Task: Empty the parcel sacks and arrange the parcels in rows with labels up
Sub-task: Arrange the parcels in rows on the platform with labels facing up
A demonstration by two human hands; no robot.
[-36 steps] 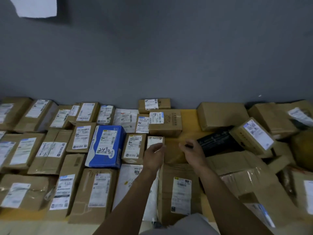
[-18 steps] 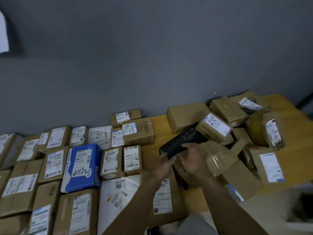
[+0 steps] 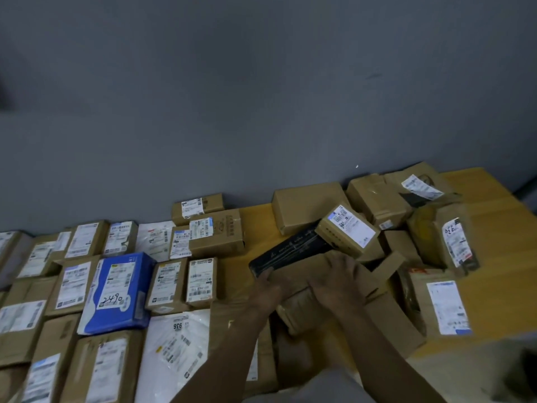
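Gripping the black parcel (image 3: 290,251) just right of the blue box (image 3: 116,292), left hand (image 3: 266,289) pinches its end; right hand (image 3: 338,283) lies spread on a brown carton (image 3: 302,274).

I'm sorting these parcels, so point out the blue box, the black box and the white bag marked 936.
blue box (image 3: 116,292): head view, on its white label.
black box (image 3: 290,251): head view, middle of its top face.
white bag (image 3: 177,341): head view, bare plastic beside its label.

Your right hand (image 3: 338,282) covers the near end of the brown box (image 3: 299,308), so its label side can't be told. The black parcel (image 3: 290,250) runs under a labelled carton (image 3: 347,232), far end hidden. Left-edge parcels (image 3: 11,315) are cut off, and label print is too blurred to read.
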